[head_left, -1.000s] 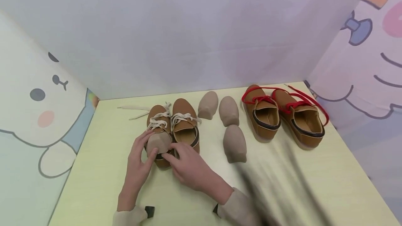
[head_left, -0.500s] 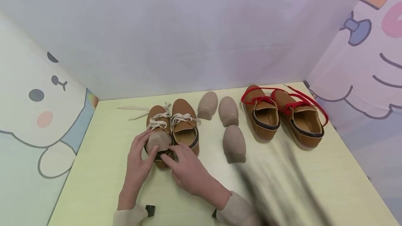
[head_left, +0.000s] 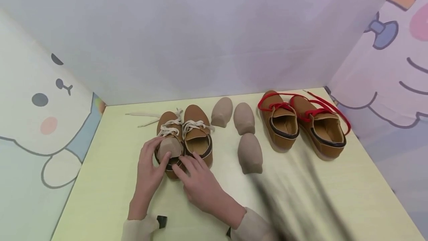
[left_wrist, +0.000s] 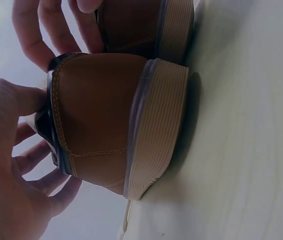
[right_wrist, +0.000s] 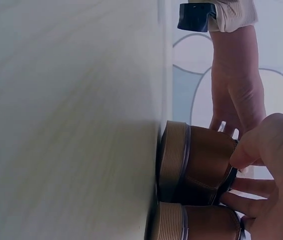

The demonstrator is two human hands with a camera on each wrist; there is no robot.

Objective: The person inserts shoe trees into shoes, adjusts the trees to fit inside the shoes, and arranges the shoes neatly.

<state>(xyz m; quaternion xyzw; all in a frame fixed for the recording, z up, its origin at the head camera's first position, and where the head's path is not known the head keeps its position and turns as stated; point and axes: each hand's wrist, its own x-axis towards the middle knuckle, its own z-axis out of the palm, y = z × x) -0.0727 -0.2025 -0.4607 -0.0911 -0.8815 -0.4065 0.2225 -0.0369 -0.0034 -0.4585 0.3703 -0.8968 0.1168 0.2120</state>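
I see the left hand [head_left: 149, 166] with thumb and fingers bent around a beige lump [head_left: 169, 147], which sits in the opening of the brown shoe [head_left: 167, 117]. The right hand [head_left: 200, 181] pinches that shoe's rim near the heel. Its twin [head_left: 195, 134] is snug against its right side, in the way there. Farther right lie three more lumps [head_left: 250, 153], then two shoes with red laces [head_left: 282, 140]. Dark strips [head_left: 272, 200], too blurry to name, show in front. There is room between the brown shoe and the left edge of the table [head_left: 107, 151], where a loose white lace [head_left: 143, 114] pokes out. The back edge, by the wall [head_left: 214, 40], is near the toe.
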